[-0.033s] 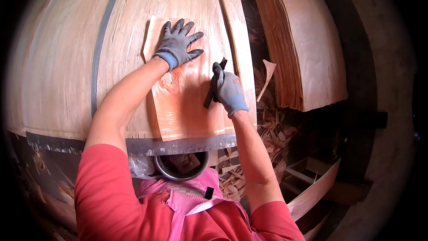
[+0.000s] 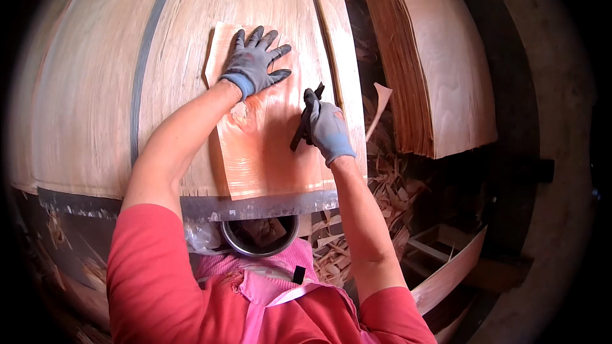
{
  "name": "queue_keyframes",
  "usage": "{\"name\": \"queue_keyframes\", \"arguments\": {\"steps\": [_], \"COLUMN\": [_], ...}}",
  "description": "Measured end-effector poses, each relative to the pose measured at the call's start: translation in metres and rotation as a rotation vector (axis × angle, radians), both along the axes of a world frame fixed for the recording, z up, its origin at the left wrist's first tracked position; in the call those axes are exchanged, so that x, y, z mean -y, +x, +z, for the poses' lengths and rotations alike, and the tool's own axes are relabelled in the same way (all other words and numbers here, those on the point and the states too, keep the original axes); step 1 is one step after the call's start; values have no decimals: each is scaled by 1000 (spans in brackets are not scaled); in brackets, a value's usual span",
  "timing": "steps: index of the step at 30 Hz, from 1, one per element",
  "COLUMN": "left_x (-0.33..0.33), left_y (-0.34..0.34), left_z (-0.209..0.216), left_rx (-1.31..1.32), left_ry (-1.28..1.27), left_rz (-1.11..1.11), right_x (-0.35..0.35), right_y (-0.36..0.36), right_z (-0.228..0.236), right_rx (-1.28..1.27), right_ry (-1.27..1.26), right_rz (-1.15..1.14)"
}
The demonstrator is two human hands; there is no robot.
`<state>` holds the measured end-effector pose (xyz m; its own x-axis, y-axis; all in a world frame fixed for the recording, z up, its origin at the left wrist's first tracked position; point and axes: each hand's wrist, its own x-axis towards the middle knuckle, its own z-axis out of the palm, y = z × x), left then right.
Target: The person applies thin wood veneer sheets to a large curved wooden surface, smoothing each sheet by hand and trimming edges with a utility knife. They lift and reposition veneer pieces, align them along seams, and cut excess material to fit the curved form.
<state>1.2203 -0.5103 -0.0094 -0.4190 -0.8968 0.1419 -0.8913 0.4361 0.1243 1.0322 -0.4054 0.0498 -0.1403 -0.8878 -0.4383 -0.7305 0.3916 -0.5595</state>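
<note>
My left hand, in a grey glove with dark fingertips and a blue cuff, lies flat with fingers spread on an orange-toned sheet of wood veneer. The sheet has a knot with a small break near its left side. Gloved likewise, my right hand is closed round a dark, narrow hand tool at the sheet's right side. The tool slants, its ends sticking out above and below the fist; its exact kind is hard to make out. Beneath lie larger pale veneer sheets.
A dark strip and a thin wooden strip run lengthwise over the sheets. A thick veneer stack stands at the right. Wood scraps litter the floor. A metal bowl sits under the dark bench edge.
</note>
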Motion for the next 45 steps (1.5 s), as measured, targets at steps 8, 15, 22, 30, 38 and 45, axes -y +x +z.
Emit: {"name": "queue_keyframes", "arguments": {"steps": [8,15,22,30,38,45], "left_x": [1,-14,-156,-204,-304,-374], "left_y": [-8,21,104,93,92,117], "left_z": [-1,22,44,38,23,25], "left_rx": [45,-651,-540,-1304,-1627,-1333], "left_ry": [-14,-279,480,753,739,470], "left_rz": [-13,149,512,517,870,800], "right_x": [-67,-59,-62,-63,-65,-67], "right_y": [-11,-6,-2,-6,-4,-7], "right_z": [-74,-79,-71,-75,-74,-81], "right_rx": [-93,-75,-41,-74,-57,-59], "right_ry": [-861,-746,-718,-708,-722,-750], "right_rz": [82,81,46,55,54,68]}}
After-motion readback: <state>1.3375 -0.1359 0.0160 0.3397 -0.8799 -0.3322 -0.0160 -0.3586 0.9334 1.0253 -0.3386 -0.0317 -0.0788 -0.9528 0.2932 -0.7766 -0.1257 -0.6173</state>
